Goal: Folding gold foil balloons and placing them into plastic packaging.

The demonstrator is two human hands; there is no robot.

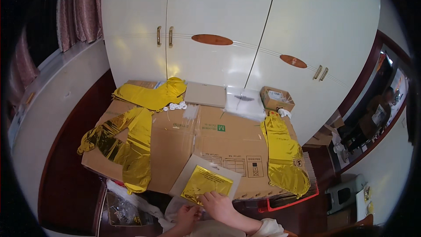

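Both hands (206, 210) pinch gold foil pack (207, 184) w/ fingers.

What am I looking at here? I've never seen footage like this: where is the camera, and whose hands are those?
The single picture comes from a fisheye camera worn on a person's head, looking down, so straight edges bend. The bare left hand and right hand are the wearer's own. Both touch the near edge of a folded gold foil piece lying on a pale card. Beneath is flattened brown cardboard carrying more gold foil balloons, with white wardrobe doors behind.
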